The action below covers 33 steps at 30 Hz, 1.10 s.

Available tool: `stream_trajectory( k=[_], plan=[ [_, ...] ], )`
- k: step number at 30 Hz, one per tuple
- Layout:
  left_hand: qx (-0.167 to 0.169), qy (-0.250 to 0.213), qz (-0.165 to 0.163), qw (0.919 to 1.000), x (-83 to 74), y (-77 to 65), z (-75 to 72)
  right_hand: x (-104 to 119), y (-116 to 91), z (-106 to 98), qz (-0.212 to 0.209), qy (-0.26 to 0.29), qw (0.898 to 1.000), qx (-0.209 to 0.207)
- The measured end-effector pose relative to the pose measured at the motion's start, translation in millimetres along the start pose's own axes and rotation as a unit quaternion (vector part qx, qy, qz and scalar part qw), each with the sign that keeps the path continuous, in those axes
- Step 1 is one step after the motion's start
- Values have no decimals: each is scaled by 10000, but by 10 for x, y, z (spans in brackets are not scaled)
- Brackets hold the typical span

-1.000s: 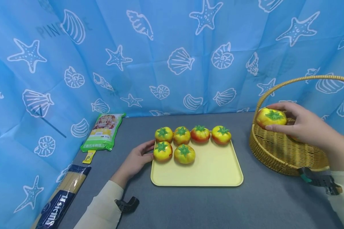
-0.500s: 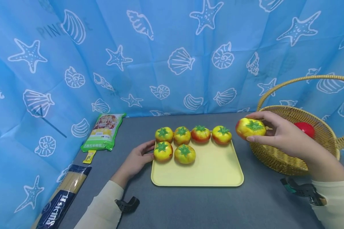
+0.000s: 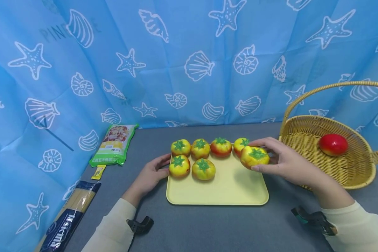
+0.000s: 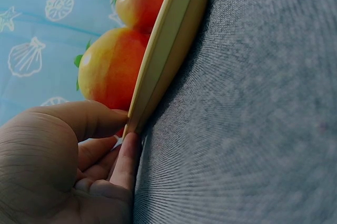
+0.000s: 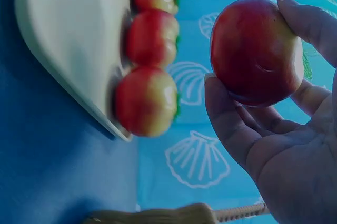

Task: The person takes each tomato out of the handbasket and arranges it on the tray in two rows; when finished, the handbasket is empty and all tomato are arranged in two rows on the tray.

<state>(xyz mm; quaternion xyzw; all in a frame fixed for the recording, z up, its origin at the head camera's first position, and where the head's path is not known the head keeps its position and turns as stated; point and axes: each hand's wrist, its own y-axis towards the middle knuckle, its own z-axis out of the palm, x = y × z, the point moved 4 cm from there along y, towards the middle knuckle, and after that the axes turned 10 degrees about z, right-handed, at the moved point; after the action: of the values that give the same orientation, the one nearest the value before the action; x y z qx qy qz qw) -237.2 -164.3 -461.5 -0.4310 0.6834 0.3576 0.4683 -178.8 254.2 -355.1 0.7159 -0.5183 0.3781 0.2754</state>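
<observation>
My right hand (image 3: 285, 161) holds a yellow-and-red artificial tomato (image 3: 253, 158) with a green leafy top, above the right side of a pale yellow tray (image 3: 226, 192). In the right wrist view, thumb and fingers grip around this tomato (image 5: 255, 50), apart from the row beyond. Several similar tomatoes (image 3: 203, 169) sit on the tray, a row along its back edge and two in front at the left. The rightmost back one (image 3: 239, 144) is partly hidden by the held one. My left hand (image 3: 149, 176) pinches the tray's left rim (image 4: 158, 61) between thumb and fingers.
A wicker basket (image 3: 296, 138) with a tall handle stands at the right, a red fruit (image 3: 334, 144) inside. At the left lie a green-and-white food packet (image 3: 113, 145), a small yellow sachet (image 3: 98, 172) and a pasta pack (image 3: 67, 217). A blue shell-patterned curtain (image 3: 176, 70) hangs behind.
My right hand has carried the tomato leftward out of the basket to above the tray's right side. The red fruit in the basket has come into sight. My left hand stays at the rim.
</observation>
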Motion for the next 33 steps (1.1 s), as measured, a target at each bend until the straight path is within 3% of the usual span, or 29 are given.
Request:
stream_trajectory(
  k=[15, 19, 25, 33],
  plan=[
    [-4, -2, -53, 10000, 30, 16, -11, -76, 180, 452, -323, -378, 9986, -177],
    [-11, 14, -58, 10000, 24, 10, -9, -89, 229, 547, -390, -688, 9967, -207],
    [13, 17, -38, 10000, 36, 6, -7, -125, 297, 654, -329, -1001, 9941, -242],
    [16, -26, -20, 10000, 30, 3, -5, -133, 339, 733, -276, -1008, 9942, -253]
  ],
)
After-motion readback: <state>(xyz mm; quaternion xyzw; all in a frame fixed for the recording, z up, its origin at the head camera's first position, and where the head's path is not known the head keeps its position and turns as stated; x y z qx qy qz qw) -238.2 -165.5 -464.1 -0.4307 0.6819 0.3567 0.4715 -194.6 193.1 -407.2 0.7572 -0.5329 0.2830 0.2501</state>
